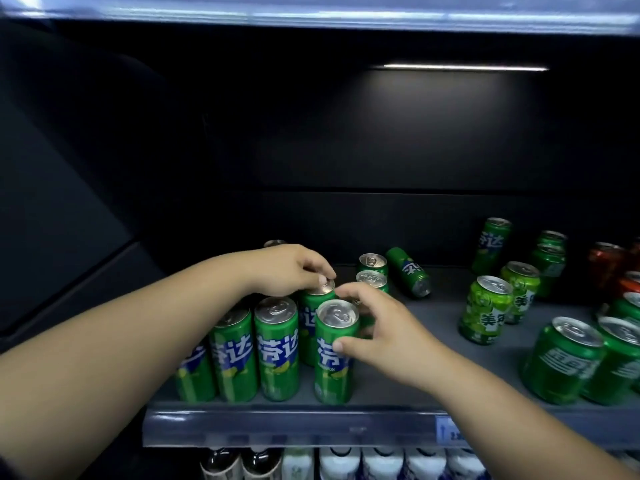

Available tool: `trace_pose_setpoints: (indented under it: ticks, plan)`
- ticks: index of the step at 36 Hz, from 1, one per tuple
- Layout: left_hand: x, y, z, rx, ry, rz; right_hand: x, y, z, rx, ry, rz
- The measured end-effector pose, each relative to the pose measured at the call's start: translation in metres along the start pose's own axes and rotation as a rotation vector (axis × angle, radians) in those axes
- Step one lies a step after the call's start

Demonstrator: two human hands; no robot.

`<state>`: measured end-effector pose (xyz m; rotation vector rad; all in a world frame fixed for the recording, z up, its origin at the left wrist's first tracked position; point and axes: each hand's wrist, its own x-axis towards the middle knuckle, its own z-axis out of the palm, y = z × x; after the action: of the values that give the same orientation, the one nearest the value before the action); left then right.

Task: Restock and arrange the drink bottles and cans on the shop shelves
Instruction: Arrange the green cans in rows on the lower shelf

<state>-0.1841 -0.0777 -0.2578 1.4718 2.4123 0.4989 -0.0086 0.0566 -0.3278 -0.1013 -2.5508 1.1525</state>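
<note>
The right hand [377,329] grips the front can [333,362], thumb on its near side, fingers behind. The can stands straight up, just right of the row [276,348] at the near left of the shelf [433,358]. The left hand [287,268] pinches the top of the back can [309,317]. A little push left should line the front can up.
</note>
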Motion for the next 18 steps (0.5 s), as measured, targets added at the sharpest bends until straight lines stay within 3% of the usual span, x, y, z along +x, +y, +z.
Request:
trace_pose_setpoints:
  ticks: [7, 18]
  plan:
    - [0.011, -0.001, 0.007, -0.001, 0.057, -0.105, -0.01, 0.018, 0.02, 0.158, 0.037, 0.159]
    - [0.007, -0.007, 0.005, 0.065, 0.049, -0.129, -0.016, 0.02, 0.053, 0.299, 0.044, 0.084]
